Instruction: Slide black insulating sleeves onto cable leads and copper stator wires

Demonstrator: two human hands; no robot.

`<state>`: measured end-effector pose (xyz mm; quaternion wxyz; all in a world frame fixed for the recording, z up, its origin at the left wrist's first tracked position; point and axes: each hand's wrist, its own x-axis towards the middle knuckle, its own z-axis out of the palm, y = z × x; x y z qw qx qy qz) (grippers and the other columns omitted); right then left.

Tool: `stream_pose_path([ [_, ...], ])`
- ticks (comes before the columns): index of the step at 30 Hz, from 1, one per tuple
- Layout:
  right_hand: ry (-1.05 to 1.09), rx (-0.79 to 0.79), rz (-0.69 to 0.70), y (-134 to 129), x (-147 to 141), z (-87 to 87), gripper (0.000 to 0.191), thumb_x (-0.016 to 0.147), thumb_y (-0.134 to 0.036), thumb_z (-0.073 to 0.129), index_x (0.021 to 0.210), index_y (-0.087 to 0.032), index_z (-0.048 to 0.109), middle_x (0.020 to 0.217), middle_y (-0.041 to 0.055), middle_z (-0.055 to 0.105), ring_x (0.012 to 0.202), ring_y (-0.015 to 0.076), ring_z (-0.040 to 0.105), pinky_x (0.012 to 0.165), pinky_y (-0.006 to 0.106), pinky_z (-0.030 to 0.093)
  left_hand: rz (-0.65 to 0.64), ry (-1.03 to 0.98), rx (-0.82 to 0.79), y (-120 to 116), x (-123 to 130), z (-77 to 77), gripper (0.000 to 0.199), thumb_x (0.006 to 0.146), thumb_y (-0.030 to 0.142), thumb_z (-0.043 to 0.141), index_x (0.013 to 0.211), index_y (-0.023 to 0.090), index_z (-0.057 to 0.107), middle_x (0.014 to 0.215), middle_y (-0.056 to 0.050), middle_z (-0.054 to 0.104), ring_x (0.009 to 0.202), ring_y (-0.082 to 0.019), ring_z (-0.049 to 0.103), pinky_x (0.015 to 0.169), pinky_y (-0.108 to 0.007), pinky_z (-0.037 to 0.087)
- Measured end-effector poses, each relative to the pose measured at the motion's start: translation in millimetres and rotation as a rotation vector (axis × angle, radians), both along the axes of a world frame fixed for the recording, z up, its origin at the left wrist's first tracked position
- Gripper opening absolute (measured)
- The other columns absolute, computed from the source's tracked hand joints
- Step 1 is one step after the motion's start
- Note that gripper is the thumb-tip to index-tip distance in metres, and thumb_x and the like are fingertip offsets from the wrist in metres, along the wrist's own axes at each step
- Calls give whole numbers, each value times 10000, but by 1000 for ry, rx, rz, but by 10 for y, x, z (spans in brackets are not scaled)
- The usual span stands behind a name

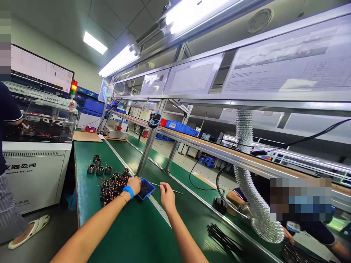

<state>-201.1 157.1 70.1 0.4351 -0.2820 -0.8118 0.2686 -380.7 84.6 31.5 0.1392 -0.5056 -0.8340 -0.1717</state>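
Observation:
My left hand (133,186), with a blue band at the wrist, is at the left edge of a small blue tray (150,192). Its fingers are curled, and what they hold, if anything, is hidden. Dark small pieces fill the tray. Right beside that hand is a pile of copper-wound motor coils (112,187). My right hand (167,195), to the right of the tray, has its fingers pinched at a thin pale stick (178,192) that shows on both sides of the hand.
Several separate coils (100,170) stand farther back on the green bench (90,153). A metal post (149,149) carries a shelf over the bench. Black tubes (223,237) lie at right, near a silver duct (246,190). One person works across the bench, another at a left machine.

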Motion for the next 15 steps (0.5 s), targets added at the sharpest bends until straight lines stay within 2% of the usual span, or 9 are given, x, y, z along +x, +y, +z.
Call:
stream_pose_path([
  [2, 5, -30, 19, 99, -172, 83, 311, 964, -457, 572, 978, -156, 650, 895, 19, 686, 744, 141, 653, 710, 327, 547, -24, -32, 80, -166, 36, -69, 140, 960, 238, 580, 1042, 160, 663, 1109, -69, 657, 1047, -226, 618, 931, -436, 509],
  [3, 9, -41, 33, 99, -142, 93, 333, 968, -472, 553, 993, -156, 654, 876, 19, 688, 718, 142, 651, 674, 313, 542, -44, -39, 117, -273, 70, -103, 135, 962, 181, 546, 997, 166, 676, 1087, -66, 660, 1063, -224, 604, 954, -425, 487],
  [5, 16, -58, 59, -9, 154, 68, 426, 968, -536, 480, 982, -158, 677, 792, 29, 690, 670, 166, 646, 594, 293, 515, -116, -48, 164, -503, 203, -163, 225, 950, 101, 479, 965, 186, 687, 1068, -65, 661, 1072, -217, 586, 971, -396, 458],
  [8, 3, -80, 47, -470, 1093, 37, 429, 916, -556, 510, 922, -184, 724, 732, 35, 700, 642, 181, 638, 543, 269, 473, -378, -50, 167, -807, 608, -209, 258, 933, 96, 444, 974, 204, 675, 1024, -58, 660, 1001, -215, 598, 925, -386, 473],
  [10, -22, -53, -3, -956, 1891, 89, 288, 886, -463, 602, 854, -216, 748, 746, 25, 712, 648, 159, 630, 579, 253, 469, -727, -23, 192, -953, 974, -244, 284, 939, 116, 401, 981, 213, 664, 988, -62, 664, 928, -216, 619, 854, -373, 503],
  [11, -42, 26, -28, -1225, 2304, 129, 234, 902, -396, 598, 880, -222, 753, 775, 31, 720, 690, 159, 639, 638, 259, 484, -919, -12, 170, -1002, 1164, -284, 289, 943, 130, 398, 1009, 229, 661, 989, -57, 672, 898, -206, 629, 816, -347, 516],
  [12, -45, 86, -124, -1498, 2723, 163, 199, 908, -354, 600, 901, -228, 754, 795, 33, 725, 722, 161, 645, 677, 264, 490, -1119, 0, 133, -1033, 1356, -352, 278, 949, 156, 422, 1047, 252, 663, 995, -46, 687, 884, -193, 643, 786, -312, 527],
  [13, -24, 113, -301, -1773, 3154, 176, 184, 905, -348, 610, 907, -232, 752, 809, 34, 726, 748, 164, 649, 707, 270, 495, -1321, 24, 96, -1047, 1552, -452, 266, 952, 193, 464, 1101, 285, 665, 1036, -31, 705, 913, -185, 660, 808, -290, 537],
  [15, 76, 41, -858, -2352, 4048, 81, 241, 897, -429, 613, 901, -222, 738, 829, 39, 714, 767, 173, 643, 724, 281, 506, -1707, 101, 80, -1053, 1975, -749, 280, 936, 338, 586, 1205, 375, 650, 1130, 18, 733, 1003, -184, 689, 883, -257, 550],
])
